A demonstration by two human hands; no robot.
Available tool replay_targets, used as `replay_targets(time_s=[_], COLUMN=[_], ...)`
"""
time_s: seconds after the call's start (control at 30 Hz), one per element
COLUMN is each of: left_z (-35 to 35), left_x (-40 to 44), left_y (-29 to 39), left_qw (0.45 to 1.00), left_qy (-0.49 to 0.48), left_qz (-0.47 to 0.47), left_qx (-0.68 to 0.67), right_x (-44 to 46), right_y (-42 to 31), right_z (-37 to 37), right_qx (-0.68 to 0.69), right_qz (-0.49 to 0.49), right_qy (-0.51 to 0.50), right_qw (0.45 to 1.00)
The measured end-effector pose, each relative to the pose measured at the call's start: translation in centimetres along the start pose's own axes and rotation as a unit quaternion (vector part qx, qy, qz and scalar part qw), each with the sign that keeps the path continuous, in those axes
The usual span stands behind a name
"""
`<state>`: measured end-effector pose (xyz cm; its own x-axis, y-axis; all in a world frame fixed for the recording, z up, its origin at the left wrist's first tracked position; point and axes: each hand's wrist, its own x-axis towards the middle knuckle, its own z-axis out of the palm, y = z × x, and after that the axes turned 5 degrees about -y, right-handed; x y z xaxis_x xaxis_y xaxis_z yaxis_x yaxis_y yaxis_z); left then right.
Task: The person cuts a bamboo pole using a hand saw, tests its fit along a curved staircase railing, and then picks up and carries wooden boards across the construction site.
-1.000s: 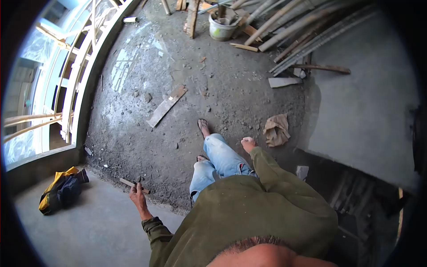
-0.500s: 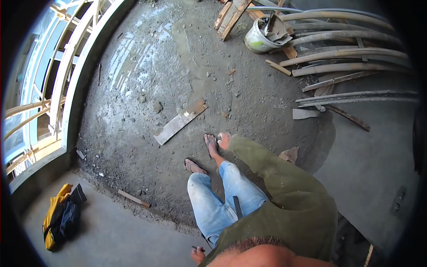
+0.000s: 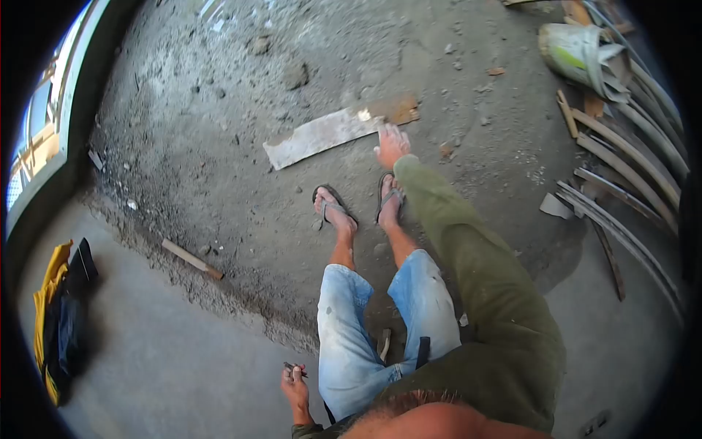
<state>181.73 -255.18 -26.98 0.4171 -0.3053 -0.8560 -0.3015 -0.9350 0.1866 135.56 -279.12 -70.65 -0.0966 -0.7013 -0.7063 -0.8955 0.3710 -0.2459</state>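
Note:
My right hand reaches down, its fingers apart, at the lower edge of a flat, pale board with a brown end, lying on the rough grey ground. Whether the fingertips touch the board is hard to tell. Low in the view, my left hand is closed around a small dark object, too small to name, beside my left thigh. My sandalled feet stand just below the board.
A stained bucket with scraps lies at the upper right, near long poles. A short stick rests along the rough ground's edge. Yellow and dark cloth lies on the smooth floor at left. A framed opening is at upper left.
My right hand has moved forward from beside my body to the board. The left hand has come back from the short stick toward my thigh. The view has turned and lowered.

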Motion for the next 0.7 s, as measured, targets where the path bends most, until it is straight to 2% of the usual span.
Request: replay_targets(time_s=[0.07, 0.1, 0.17, 0.27, 0.4, 0.47, 0.5, 0.57, 0.63, 0.7], left_z=[0.2, 0.5, 0.4, 0.9, 1.8, 2.1, 2.5, 3.4, 4.7, 5.8], left_x=[0.7, 1.3, 1.6, 1.7, 2.1, 2.7, 3.0, 3.3, 4.0, 4.6], left_y=[-0.7, -1.1, -2.5, -3.9, -3.3, -4.0, -3.8, -3.1, -1.7, 0.2], left_qw=[0.999, 0.999, 0.998, 0.997, 0.996, 0.997, 0.998, 0.998, 0.998, 1.0], left_qy=[0.009, 0.005, 0.012, 0.023, 0.039, 0.039, 0.036, 0.038, 0.036, 0.018], left_qz=[-0.031, -0.046, -0.054, -0.07, -0.074, -0.066, -0.057, -0.05, -0.04, 0.016], left_qx=[0.005, 0.006, 0.001, -0.009, -0.005, -0.005, -0.003, -0.01, -0.022, -0.004], right_x=[3.3, 4.7, 6.7, 9.4, 11.2, 11.1, 11.2, 11.0, 10.3, 8.6], right_y=[-0.7, -1.1, -2.0, -2.1, -2.0, -2.6, -2.5, -2.1, -1.0, -0.2], right_z=[2.0, 2.4, 3.5, 5.9, 6.2, 4.7, 4.1, 2.9, 2.6, 2.3], right_qx=[-0.062, -0.062, -0.091, -0.17, -0.209, -0.202, -0.202, -0.161, -0.155, -0.05], right_qz=[-0.036, -0.04, -0.068, -0.076, -0.083, -0.063, -0.065, -0.092, -0.111, -0.124], right_qy=[0.066, 0.057, 0.146, 0.177, 0.184, 0.091, 0.09, 0.028, 0.041, 0.055], right_qw=[0.995, 0.996, 0.983, 0.966, 0.957, 0.973, 0.973, 0.982, 0.981, 0.989])
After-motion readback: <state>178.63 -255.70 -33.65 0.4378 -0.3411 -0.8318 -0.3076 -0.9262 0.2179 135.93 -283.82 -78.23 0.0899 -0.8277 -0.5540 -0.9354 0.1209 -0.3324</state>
